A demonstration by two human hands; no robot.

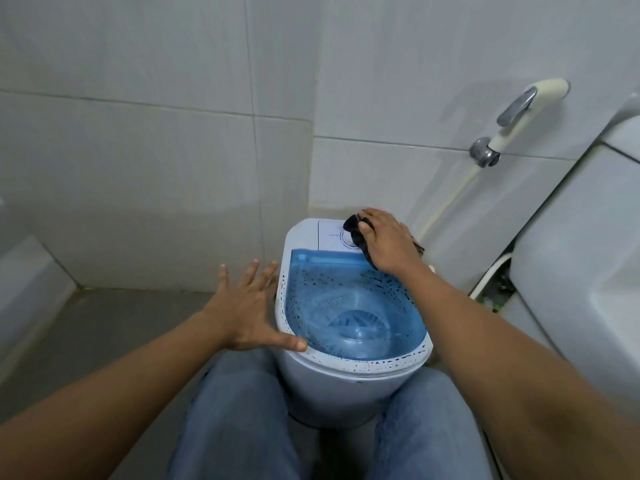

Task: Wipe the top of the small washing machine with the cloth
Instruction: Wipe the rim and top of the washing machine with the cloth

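The small white washing machine point(332, 379) stands on the floor between my knees, its see-through blue lid point(349, 299) speckled with dark spots. My right hand point(388, 242) presses a dark cloth point(355, 230) onto the white control panel at the far end of the top, over the dial. My left hand point(249, 306) rests with fingers spread against the machine's left rim, the thumb lying on the rim's near left edge; it holds nothing.
Grey tiled walls close in behind and to the left. A white bidet sprayer point(519, 116) hangs on the wall at the right, its hose running down. A white toilet cistern point(581, 244) stands close on the right. My legs in blue jeans point(235, 417) flank the machine.
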